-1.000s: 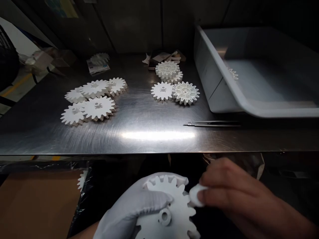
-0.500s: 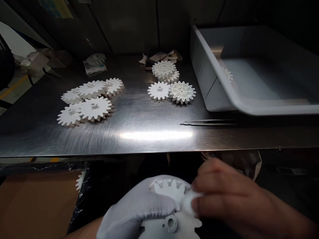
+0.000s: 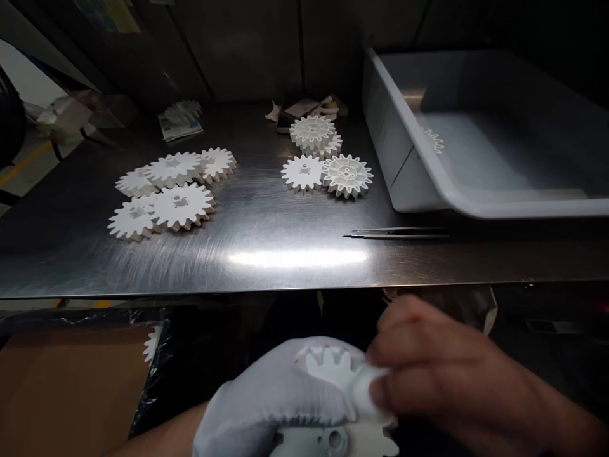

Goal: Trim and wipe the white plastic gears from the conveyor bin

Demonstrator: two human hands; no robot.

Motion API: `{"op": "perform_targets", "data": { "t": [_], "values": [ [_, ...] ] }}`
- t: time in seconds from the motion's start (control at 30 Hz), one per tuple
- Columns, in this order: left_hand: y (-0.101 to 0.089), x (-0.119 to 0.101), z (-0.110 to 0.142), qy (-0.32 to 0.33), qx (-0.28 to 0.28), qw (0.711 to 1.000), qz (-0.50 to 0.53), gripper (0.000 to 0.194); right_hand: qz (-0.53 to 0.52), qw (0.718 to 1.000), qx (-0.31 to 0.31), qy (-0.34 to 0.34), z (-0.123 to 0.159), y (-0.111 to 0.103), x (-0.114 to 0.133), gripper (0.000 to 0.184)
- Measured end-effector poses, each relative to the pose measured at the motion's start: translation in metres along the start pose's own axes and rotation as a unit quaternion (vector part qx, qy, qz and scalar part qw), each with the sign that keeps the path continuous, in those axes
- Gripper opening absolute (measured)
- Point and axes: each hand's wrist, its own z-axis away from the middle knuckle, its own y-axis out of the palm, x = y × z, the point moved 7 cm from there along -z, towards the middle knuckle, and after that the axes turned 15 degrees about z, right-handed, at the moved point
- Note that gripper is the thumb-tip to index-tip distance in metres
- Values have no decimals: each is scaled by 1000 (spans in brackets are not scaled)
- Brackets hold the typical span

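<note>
One white gear [image 3: 368,437] is positioned on our side of the metal table [image 3: 266,276]. We clamp it in our gloved left hand [image 3: 278,387]; with our bare right hand [image 3: 428,362], we pinch a small white piece [image 3: 363,386], partly hidden, at the gear's toothed rim.

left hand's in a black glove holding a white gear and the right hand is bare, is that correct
The glove is white, not black, as the head view shows. The left hand does hold a white gear, and the right hand is bare.
</note>
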Motion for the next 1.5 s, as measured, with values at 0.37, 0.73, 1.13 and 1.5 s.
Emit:
{"op": "perform_targets", "data": {
  "t": [0.37, 0.73, 1.13, 1.5],
  "values": [
    [2, -5, 0, -3, 10, 999, -51, 22, -119, 991, -57, -26, -13, 1, -17, 19],
    [3, -3, -9, -3, 54, 994, -91, 36, -17, 997, -38, 61, -6, -14, -33, 21],
    [0, 0, -9, -7, 27, 997, -78, 28, -175, 981, -43, 69, -16, 1, -37, 17],
    [5, 4, -9, -45, 65, 992, -94, 38, -80, 993, -16, 87, 8, -3, -41, 26]
  ]
}}
